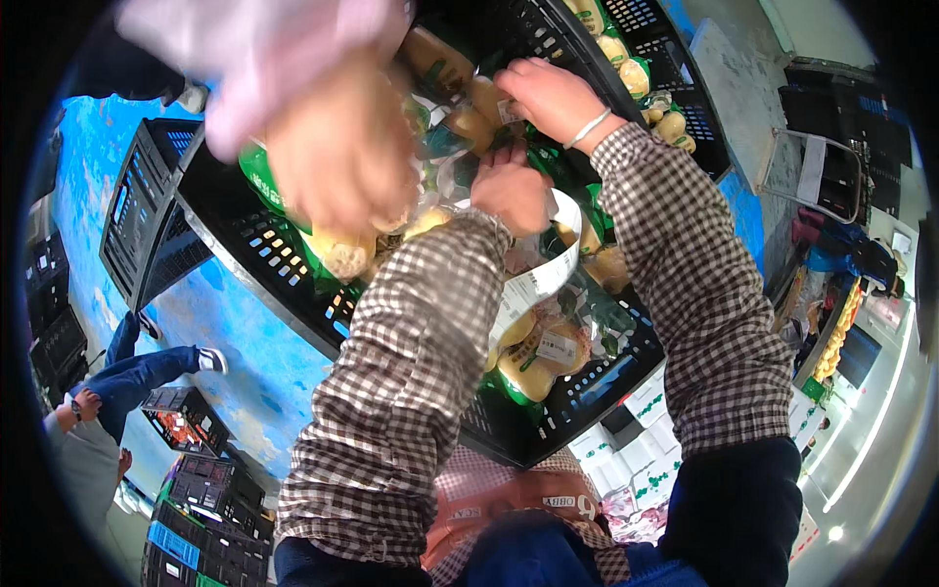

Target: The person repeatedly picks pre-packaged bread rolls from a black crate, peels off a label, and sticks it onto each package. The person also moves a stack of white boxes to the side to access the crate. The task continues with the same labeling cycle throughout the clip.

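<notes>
Bags of pale yellow produce (pixel 535 370), in clear and green plastic, fill a black plastic crate (pixel 257 275) before me. My left hand (pixel 513 192) reaches into them, palm down, beside a curling white strip of printed labels (pixel 539 282); whether it grips anything is hidden. Farther back, my right hand (pixel 554 99), with a bracelet at the wrist, rests its fingertips on a bag near a white label (pixel 508 111). Its thumb and fingers are apart. Another person's blurred hand (pixel 345 150), in a pink sleeve, is over the crate's left part.
A second black crate (pixel 678 81) with bagged produce adjoins at the upper right. An empty-looking black crate (pixel 150 213) stands left on the blue floor. Stacked crates (pixel 209 539) are at the lower left, where another person (pixel 121 396) is. A metal-framed cart (pixel 810 172) stands right.
</notes>
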